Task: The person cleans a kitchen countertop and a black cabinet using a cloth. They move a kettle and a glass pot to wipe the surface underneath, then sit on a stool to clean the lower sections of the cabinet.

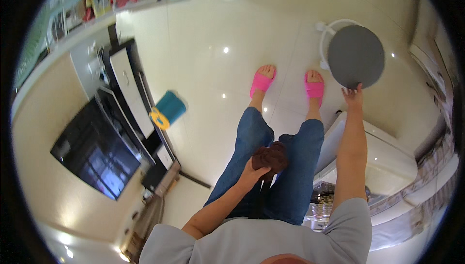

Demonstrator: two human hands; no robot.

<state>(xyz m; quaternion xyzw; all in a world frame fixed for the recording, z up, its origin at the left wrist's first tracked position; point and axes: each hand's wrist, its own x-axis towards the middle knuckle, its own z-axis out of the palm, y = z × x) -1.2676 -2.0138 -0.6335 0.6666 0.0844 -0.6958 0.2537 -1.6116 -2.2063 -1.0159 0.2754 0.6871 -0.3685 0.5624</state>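
My left hand (250,174) grips a crumpled dark brown cloth (270,158) in front of my thighs. My right arm reaches forward, and my right hand (352,96) is at the near edge of a round grey seat (356,56), which belongs to a stool with a white tubular frame. The thumb or a finger lies on top of the seat's edge; the other fingers are partly hidden at the rim, so a firm hold cannot be told.
Pink slippers (263,78) are on my feet on the glossy tiled floor. A teal bin with a yellow top (170,107) stands left, by the low TV cabinet (132,93) and television (96,149). To the right are a white table (392,158) and a sofa (432,187).
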